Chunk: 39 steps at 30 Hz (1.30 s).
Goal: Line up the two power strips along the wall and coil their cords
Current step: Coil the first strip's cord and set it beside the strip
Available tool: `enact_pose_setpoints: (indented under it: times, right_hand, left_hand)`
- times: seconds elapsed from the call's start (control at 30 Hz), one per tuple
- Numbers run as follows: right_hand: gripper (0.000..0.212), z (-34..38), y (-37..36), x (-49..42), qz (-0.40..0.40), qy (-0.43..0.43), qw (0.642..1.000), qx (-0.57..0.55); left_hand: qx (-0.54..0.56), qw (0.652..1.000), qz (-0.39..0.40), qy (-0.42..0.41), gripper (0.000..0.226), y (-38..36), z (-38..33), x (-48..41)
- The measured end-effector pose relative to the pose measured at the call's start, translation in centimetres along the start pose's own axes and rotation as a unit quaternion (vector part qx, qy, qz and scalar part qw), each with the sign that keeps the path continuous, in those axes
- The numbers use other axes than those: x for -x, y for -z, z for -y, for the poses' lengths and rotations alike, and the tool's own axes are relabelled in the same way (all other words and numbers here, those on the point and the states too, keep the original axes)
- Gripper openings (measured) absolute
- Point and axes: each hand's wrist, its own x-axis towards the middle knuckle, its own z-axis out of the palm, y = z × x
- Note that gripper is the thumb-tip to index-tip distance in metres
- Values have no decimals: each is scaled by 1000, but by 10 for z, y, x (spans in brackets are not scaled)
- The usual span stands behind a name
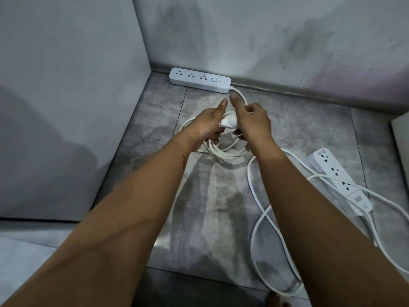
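One white power strip [199, 80] lies flat against the back wall in the corner. Its white cord [223, 152] leaves the right end and lies in loops on the floor just in front of it. My left hand [207, 125] and my right hand [251, 121] meet over those loops, both closed around the coil, with the cord's white plug [229, 122] between them. A second white power strip [340, 180] lies at an angle on the floor at the right, away from the wall. Its cord [260, 222] sprawls loose across the floor.
Grey tiled floor [212, 207] runs to a grey skirting [298, 93] under the stained back wall. A grey panel [73, 89] closes off the left side. A pale edge of some object [401, 138] shows at the far right.
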Motion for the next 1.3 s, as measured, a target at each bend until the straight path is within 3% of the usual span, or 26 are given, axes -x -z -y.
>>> enact_pose_setpoints:
  times: [0.23,0.33,0.4,0.5,0.67,0.83,0.97,1.1,1.2,1.3]
  right_hand:
    - [64,-2,1,2,22,7,997,68]
    - [47,-3,-1,1,37,21,998,51]
    - [40,-7,-1,-1,29,22,999,27]
    - [37,-11,-1,-2,17,1,1000,-26]
    - [37,-13,3,-9,-43,-84,979,-183]
    - [35,-8,7,-13,-91,-135,934,-319]
    - [47,-4,1,-14,-65,-127,935,-324]
    - [57,-12,-5,-4,-5,-143,941,-307]
    - [49,-18,-2,-1,44,-129,970,-201]
    - [37,-19,1,0,49,-77,988,-129]
  left_hand:
    - [5,997,-76,2,44,-3,-2,-10]
    - [15,996,-88,21,56,1,-3,-13]
    - [70,995,-56,33,63,5,-5,-10]
    - [143,987,-5,66,65,11,-5,-4]
    - [60,993,43,98,82,15,4,-2]
    - [23,999,9,40,62,13,5,-3]
    - [64,997,-42,-27,45,6,-3,-6]
    - [128,989,-69,-23,40,4,-12,-10]
    - [206,975,-88,-1,27,4,-18,-10]
    - [199,976,-85,-1,22,6,-23,-9]
